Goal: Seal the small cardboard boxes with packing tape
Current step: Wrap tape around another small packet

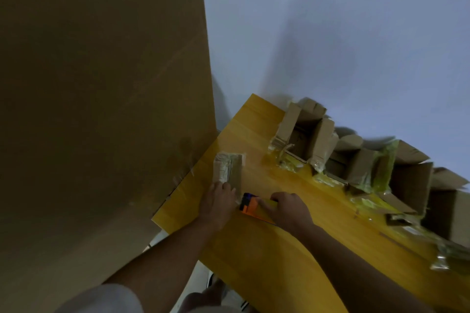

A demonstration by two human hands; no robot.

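Hands: two, both bare, meeting low in the middle of the frame over the counter [267, 256].
Left hand [218, 207]: fingers laid on the near end of the small box [228, 171], pressing it down; whether any finger curls round the edge, I can't tell.
Right hand [290, 208]: curled round the tape dispenser [250, 207], gripping it just beside the left hand.
Small box: one, a closed oblong of brown cardboard, glossy wrinkled clear tape running along its top, lying flat at mid-frame, left of centre, near the counter's left edge.
Tape dispenser: one, orange body with a dark blue-black front end, its nose right up against the small box's near end; blur hides finer detail.
Open boxes [356, 157]: a row along the far edge, running from centre to lower right; at least three, maybe four, the blur stops an exact count. Brown cardboard, flaps standing up, shiny crumpled tape scraps clinging to their sides.
Counter: one, smooth yellow wood with a sheen, set on the slant across the lower right.
Big cardboard sheet [101, 109]: one, plain brown and flat, filling the whole left side of the frame.
Wall [343, 33]: pale, bluish-white, upper right.
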